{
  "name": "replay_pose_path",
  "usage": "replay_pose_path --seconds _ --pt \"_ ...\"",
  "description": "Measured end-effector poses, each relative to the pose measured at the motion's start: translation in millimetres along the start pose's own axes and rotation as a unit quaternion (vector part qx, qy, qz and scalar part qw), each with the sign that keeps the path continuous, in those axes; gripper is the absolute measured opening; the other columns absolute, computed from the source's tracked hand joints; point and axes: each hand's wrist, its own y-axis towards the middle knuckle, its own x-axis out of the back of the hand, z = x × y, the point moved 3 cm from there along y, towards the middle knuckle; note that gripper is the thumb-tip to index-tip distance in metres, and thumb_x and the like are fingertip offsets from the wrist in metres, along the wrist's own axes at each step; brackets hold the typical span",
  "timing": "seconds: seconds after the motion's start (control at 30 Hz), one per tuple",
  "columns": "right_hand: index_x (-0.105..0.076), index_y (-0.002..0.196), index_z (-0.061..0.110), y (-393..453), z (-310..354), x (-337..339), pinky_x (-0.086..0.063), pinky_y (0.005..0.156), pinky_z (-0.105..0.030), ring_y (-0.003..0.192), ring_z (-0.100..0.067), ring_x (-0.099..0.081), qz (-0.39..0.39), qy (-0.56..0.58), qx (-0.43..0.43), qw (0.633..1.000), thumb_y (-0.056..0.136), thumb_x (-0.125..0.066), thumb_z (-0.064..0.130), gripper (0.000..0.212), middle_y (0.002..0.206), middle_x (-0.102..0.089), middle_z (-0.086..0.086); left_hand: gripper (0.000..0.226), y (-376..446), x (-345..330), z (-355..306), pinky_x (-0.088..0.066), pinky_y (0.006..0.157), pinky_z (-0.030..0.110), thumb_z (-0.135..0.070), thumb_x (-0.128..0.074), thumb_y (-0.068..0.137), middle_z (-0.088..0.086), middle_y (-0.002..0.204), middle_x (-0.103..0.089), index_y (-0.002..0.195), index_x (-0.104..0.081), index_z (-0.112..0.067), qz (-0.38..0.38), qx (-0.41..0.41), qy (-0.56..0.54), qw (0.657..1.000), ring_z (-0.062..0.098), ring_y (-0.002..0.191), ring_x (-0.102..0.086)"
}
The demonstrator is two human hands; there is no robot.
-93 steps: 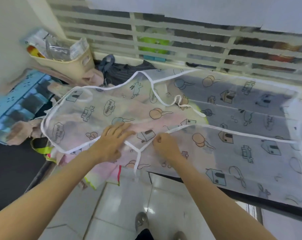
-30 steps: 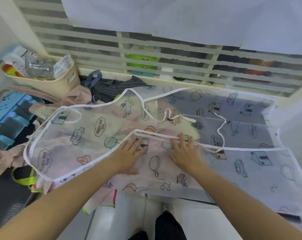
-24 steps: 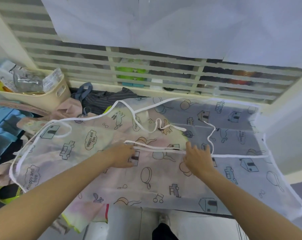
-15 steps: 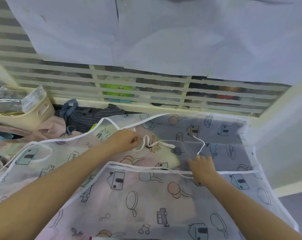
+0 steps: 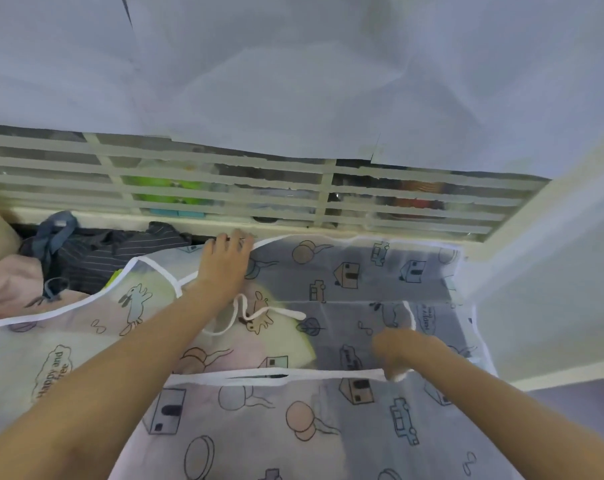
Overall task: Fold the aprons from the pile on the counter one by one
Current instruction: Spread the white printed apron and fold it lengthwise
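Hands are working one sheer cartoon-printed apron: left hand lying flat at its far edge, blurred right hand apparently pinching white trim.

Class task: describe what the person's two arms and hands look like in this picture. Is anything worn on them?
Both forearms are bare, with no sleeves in view. The left hand shows no ring, watch, glove or bracelet. The right hand is blurred; nothing worn shows on it or on its wrist.

Right hand blurred, grip unclear
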Motion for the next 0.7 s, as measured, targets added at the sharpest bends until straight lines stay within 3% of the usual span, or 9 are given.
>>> replay_pose_path --seconds 0.07,0.1,0.17,0.2,0.3,0.4,0.47,0.6,0.7 --pt "-0.055 0.071 0.008 0.4 -5.3 2.7 -0.049 0.068 -0.033 0.075 -0.025 -0.054 0.057 0.057 0.021 0.997 0.086 -0.06 0.011 0.016 0.078 -0.055 -0.008 0.055 6.4 8.3 -1.3 -0.046 0.084 0.035 -0.009 -0.07 0.075 0.009 0.118 -0.055 0.126 -0.048 -0.01 -0.016 0.001 -0.017 1.0 0.027 0.102 -0.057" --pt "-0.058 0.076 0.006 2.6 -8.5 11.0 -0.052 0.075 -0.036 0.078 -0.027 -0.055 0.026 0.076 0.018 0.997 0.087 -0.059 0.01 0.011 0.083 -0.058 -0.01 0.05 9.7 10.2 0.0 -0.043 0.087 0.034 -0.007 -0.064 0.081 0.008 0.121 -0.053 0.128 -0.046 -0.011 -0.028 -0.011 -0.03 0.999 0.027 0.107 -0.054" --pt "-0.061 0.095 0.003 14.3 -18.4 41.1 -0.052 0.081 -0.04 0.087 -0.028 -0.054 -0.198 0.031 0.007 0.98 0.084 -0.062 0.009 0.013 0.1 -0.058 -0.015 0.046 11.2 19.0 4.3 -0.046 0.081 0.035 0.001 -0.068 0.074 0.01 0.11 -0.057 0.117 -0.053 -0.008 -0.058 -0.064 -0.075 0.993 0.028 0.099 -0.057" --pt "-0.06 0.106 0.003 18.5 -22.1 58.2 -0.051 0.077 -0.041 0.091 -0.031 -0.055 -0.33 -0.011 -0.011 0.944 0.074 -0.071 0.011 0.034 0.107 -0.057 -0.017 0.046 7.0 24.9 7.9 -0.048 0.071 0.036 0.007 -0.075 0.062 0.011 0.096 -0.061 0.104 -0.06 -0.006 -0.082 -0.097 -0.093 0.987 0.029 0.085 -0.059" --pt "-0.053 0.123 0.005 25.6 -24.9 89.6 -0.052 0.077 -0.046 0.097 -0.038 -0.059 -0.491 -0.031 -0.063 0.868 0.042 -0.087 0.012 0.087 0.117 -0.057 -0.021 0.041 -18.5 30.8 15.5 -0.042 0.059 0.031 0.008 -0.075 0.048 0.008 0.077 -0.06 0.084 -0.061 -0.007 -0.157 -0.208 -0.109 0.959 0.025 0.067 -0.054" --pt "-0.047 0.127 0.007 36.0 -21.1 97.4 -0.049 0.086 -0.046 0.103 -0.036 -0.059 -0.527 -0.053 -0.073 0.845 0.039 -0.087 0.006 0.096 0.117 -0.059 -0.018 0.026 -61.1 21.2 22.6 -0.033 0.069 0.028 -0.003 -0.053 0.069 0.005 0.08 -0.062 0.092 -0.049 -0.012 -0.196 -0.311 -0.089 0.926 0.021 0.079 -0.043" --pt "-0.048 0.12 0.006 33.0 -24.1 98.3 -0.049 0.086 -0.044 0.095 -0.033 -0.062 -0.548 -0.057 -0.068 0.832 0.042 -0.087 0.003 0.087 0.1 -0.066 -0.014 0.02 -82.3 12.6 25.4 -0.032 0.072 0.028 -0.005 -0.044 0.075 0.003 0.081 -0.062 0.092 -0.046 -0.014 -0.207 -0.345 -0.071 0.913 0.02 0.079 -0.04" --pt "-0.064 0.086 0.004 17.4 -23.3 96.7 -0.052 0.072 -0.038 0.07 -0.031 -0.061 -0.545 -0.11 -0.004 0.831 0.031 -0.088 0.0 0.06 0.068 -0.064 -0.01 0.012 -98.9 6.1 25.7 -0.032 0.072 0.027 -0.011 -0.046 0.076 0.002 0.079 -0.061 0.087 -0.051 -0.013 -0.192 -0.347 -0.091 0.914 0.018 0.078 -0.04" --pt "-0.061 0.104 0.009 2.1 -22.0 87.5 -0.045 0.08 -0.033 0.089 -0.025 -0.061 -0.459 -0.079 -0.011 0.885 0.066 -0.079 0.01 0.042 0.097 -0.062 -0.008 0.03 -92.3 4.7 27.6 -0.039 0.066 0.024 -0.023 -0.069 0.067 -0.001 0.078 -0.06 0.088 -0.048 -0.015 -0.144 -0.329 -0.097 0.928 0.017 0.072 -0.049"
